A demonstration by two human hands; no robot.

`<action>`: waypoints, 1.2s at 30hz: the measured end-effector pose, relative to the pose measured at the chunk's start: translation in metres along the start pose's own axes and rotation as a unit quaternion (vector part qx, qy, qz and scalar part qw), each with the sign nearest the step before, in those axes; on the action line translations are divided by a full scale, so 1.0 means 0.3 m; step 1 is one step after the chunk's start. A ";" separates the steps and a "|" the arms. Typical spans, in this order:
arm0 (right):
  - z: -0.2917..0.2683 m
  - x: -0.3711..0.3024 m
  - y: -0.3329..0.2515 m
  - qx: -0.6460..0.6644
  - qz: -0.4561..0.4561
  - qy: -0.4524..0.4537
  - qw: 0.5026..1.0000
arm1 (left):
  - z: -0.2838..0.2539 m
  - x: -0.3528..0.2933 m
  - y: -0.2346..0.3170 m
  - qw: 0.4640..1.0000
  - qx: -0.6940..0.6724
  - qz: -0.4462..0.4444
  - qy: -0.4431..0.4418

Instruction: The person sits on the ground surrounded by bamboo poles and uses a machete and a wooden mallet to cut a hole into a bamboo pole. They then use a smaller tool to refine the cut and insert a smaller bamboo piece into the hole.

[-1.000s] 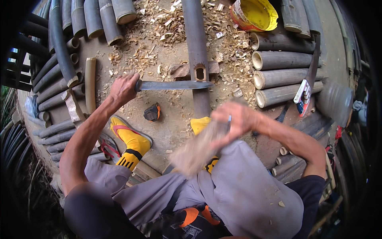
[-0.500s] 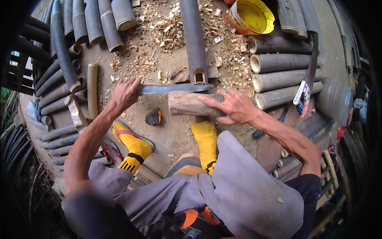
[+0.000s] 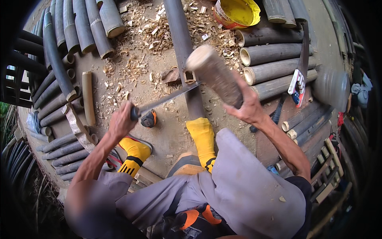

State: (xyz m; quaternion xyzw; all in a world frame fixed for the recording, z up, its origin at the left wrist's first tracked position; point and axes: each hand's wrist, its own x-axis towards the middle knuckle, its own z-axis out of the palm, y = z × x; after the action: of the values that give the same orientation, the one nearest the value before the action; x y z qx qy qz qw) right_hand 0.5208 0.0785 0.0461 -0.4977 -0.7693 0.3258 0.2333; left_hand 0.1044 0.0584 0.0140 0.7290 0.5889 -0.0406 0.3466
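Note:
My left hand [image 3: 122,118] is closed around the dark handle of a long knife [image 3: 167,97]. Its blade slants up to the right, and the tip meets the dark bamboo pole [image 3: 179,36] just below a squarish hole cut in it. In my right hand [image 3: 250,104] is a short round wooden billet [image 3: 217,75], gripped near its lower end. The billet tilts up to the left, slightly blurred, with its pale cut end by the hole, apart from the blade. My yellow-socked foot [image 3: 199,129] rests at the pole's near end.
Wood shavings [image 3: 155,32] litter the ground. A yellow bucket [image 3: 238,14] stands at the far right, near stacked bamboo tubes [image 3: 274,55] and a handsaw [image 3: 299,81]. More bamboo lengths [image 3: 83,32] lie at left. A tape measure [image 3: 149,118] sits near my left hand.
The billet has swung from lying level beside the blade to a raised, steep tilt. The knife has turned from nearly level to slanting, its handle closer to me. The pole now leans in view.

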 end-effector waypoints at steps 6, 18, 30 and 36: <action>-0.097 -0.005 0.024 0.066 0.138 0.070 0.986 | -0.110 0.033 -0.067 0.987 -0.064 0.150 0.004; -0.091 0.053 -0.001 0.107 0.171 0.027 0.979 | -0.166 0.370 -0.087 0.994 0.016 0.048 -0.093; -0.079 0.141 -0.015 0.122 0.197 -0.181 0.956 | -0.121 0.388 -0.127 0.992 -0.003 0.030 -0.125; -0.040 0.118 -0.065 0.099 0.082 0.143 0.981 | -0.127 0.392 -0.124 0.990 -0.017 0.036 -0.136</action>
State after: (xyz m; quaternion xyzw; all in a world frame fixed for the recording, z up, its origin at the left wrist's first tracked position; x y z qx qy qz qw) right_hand 0.5031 0.1084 0.0697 -0.5750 -0.6486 0.3439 0.3611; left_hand 0.0938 0.1795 -0.0291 0.7312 0.5102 -0.1171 0.4374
